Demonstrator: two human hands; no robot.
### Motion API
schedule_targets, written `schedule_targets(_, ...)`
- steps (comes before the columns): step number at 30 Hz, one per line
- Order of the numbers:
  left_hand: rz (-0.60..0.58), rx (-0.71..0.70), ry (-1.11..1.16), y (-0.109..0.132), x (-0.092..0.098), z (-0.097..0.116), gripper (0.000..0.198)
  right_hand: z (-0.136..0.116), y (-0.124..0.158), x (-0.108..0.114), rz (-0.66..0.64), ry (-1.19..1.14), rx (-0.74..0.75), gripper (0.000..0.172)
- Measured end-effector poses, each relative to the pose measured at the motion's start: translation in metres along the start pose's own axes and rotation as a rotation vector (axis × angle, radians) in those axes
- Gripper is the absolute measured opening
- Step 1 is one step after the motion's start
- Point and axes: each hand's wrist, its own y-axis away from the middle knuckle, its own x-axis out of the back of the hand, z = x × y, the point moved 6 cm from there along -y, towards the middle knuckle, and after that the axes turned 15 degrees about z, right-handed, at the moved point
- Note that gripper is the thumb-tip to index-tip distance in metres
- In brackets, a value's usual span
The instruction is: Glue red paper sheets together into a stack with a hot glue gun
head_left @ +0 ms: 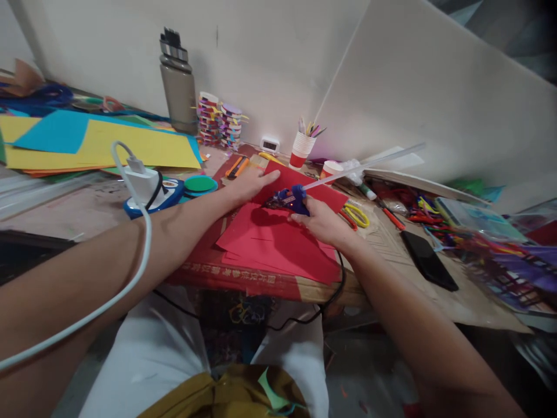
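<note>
My right hand (325,222) is closed around a blue hot glue gun (294,199), its nozzle pointing left over the red paper. A long clear glue stick (365,165) sticks out of the gun's back end, up to the right. Several red paper sheets (278,249) lie overlapping at the table's front edge. My left hand (255,184) rests at the left edge of the upper red sheet (285,174), thumb stretched across it and apart from the fingers. The fingertips are partly hard to make out. A black cord (342,278) hangs over the table edge.
Yellow scissors (357,215) and a black phone (429,260) lie to the right. Behind stand a paper cup of pens (302,150), a small clock (270,144) and a grey bottle (178,87). A white cable (145,249) crosses above my left forearm. Coloured sheets (130,142) lie left.
</note>
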Motion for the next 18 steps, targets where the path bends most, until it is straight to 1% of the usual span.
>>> schedule_targets(2,-0.044,-0.131,-0.068,0.004,-0.001,0.030,0.028,0.004,0.001,0.001,-0.001,-0.007,-0.003,0.030)
schedule_targets(5,0.001,-0.366,-0.164,0.007,0.002,0.080,0.030,0.007,0.002,0.000,-0.013,-0.034,-0.012,0.027)
schedule_targets(7,-0.069,-0.505,-0.246,0.009,-0.006,0.106,0.034,0.009,0.001,0.000,0.003,-0.078,-0.012,0.029)
schedule_targets(8,-0.125,-0.577,-0.275,0.009,-0.013,0.115,0.035,0.009,0.001,0.000,0.013,-0.101,-0.008,0.029)
schedule_targets(9,-0.208,-0.653,-0.294,0.011,-0.022,0.121,0.030,0.010,0.000,0.000,0.022,-0.121,0.000,0.030)
schedule_targets(11,-0.337,-0.777,-0.310,0.013,-0.038,0.127,0.023,0.011,0.000,-0.001,0.025,-0.143,0.016,0.030)
schedule_targets(13,-0.414,-0.824,-0.326,0.014,-0.051,0.124,0.021,0.011,0.000,-0.002,0.016,-0.138,0.018,0.030)
schedule_targets(15,-0.447,-0.805,-0.335,0.013,-0.058,0.118,0.021,0.010,0.000,-0.002,0.011,-0.123,0.007,0.028)
schedule_targets(18,-0.439,-0.746,-0.329,0.011,-0.056,0.113,0.020,0.003,0.001,0.002,0.028,-0.104,0.009,0.025)
